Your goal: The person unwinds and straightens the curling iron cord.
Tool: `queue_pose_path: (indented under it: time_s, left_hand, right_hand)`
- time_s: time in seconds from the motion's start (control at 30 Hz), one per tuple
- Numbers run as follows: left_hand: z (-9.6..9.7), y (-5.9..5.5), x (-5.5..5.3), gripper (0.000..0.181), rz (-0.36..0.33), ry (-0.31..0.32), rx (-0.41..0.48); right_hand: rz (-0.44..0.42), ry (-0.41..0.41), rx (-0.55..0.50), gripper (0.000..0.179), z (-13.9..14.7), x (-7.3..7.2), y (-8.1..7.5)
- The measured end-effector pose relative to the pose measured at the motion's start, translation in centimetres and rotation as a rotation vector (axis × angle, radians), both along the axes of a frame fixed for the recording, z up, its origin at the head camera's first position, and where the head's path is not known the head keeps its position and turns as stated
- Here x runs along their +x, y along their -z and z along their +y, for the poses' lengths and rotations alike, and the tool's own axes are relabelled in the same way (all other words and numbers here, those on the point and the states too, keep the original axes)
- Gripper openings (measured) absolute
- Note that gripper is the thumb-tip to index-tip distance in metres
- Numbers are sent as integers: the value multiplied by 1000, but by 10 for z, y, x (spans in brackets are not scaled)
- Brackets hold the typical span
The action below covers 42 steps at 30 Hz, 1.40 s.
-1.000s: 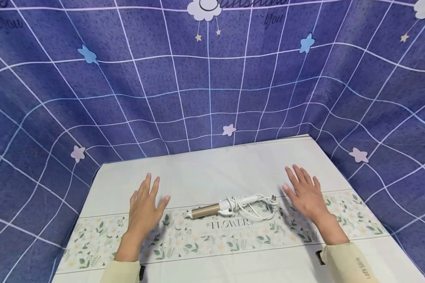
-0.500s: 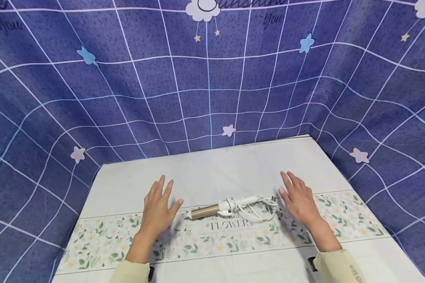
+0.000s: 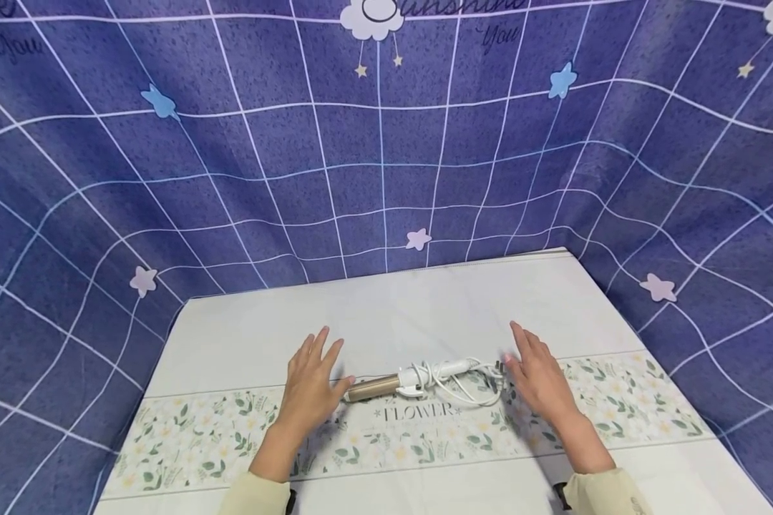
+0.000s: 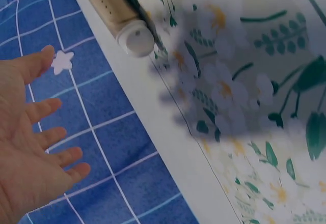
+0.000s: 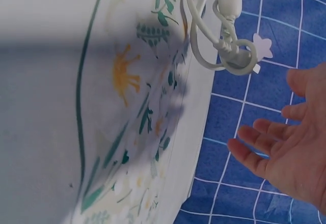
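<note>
A curling iron (image 3: 375, 387) with a gold barrel and white handle lies across the middle of the table. Its white cord (image 3: 433, 375) is wound loosely round the handle, and the plug end lies at the right. My left hand (image 3: 310, 393) hovers at the barrel's tip, fingers spread and thumb pointing at it. In the left wrist view the white tip (image 4: 137, 39) shows just beyond that thumb. On the other side my right hand (image 3: 541, 379) is held beside the plug and cord loop (image 5: 237, 56), fingers extended. Neither hand holds anything.
The table (image 3: 386, 307) wears a white cover with a floral band reading FLOWER. A blue gridded curtain (image 3: 386, 164) with stars and clouds surrounds its back and sides. Shadows of both hands fall on the cover.
Both hands have moved inward toward the curling iron, the left one travelling right to its tip and the right one a shorter way left. The curling iron has stayed in place.
</note>
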<state>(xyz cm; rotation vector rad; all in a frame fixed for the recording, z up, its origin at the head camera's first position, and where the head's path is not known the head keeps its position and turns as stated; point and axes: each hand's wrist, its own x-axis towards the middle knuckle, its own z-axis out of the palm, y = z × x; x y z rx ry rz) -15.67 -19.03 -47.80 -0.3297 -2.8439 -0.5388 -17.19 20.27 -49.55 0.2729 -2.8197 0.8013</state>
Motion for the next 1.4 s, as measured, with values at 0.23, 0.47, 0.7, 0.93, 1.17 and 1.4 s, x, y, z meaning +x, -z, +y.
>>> queue_pose_path:
  time_s: [0.23,0.47,0.7,0.93,1.17,1.4]
  left_hand:
    - [15,8,6,70,-68,17,-5]
    - [23,17,6,69,-68,24,-26]
    - [29,23,4,66,-67,72,-11]
    - [36,25,1,66,-92,87,-18]
    - [43,30,2,62,-89,96,-55]
    - [46,35,-1,63,-71,104,-62]
  right_hand:
    - [0,7,-38,61,-2,10,10]
    - [-8,8,-66,61,-5,16,16]
    - [-41,6,-76,61,-9,16,17]
    - [-60,31,-73,62,-13,15,15]
    - [-97,52,-76,64,-14,18,13]
    - [-66,43,-82,63,-13,17,11]
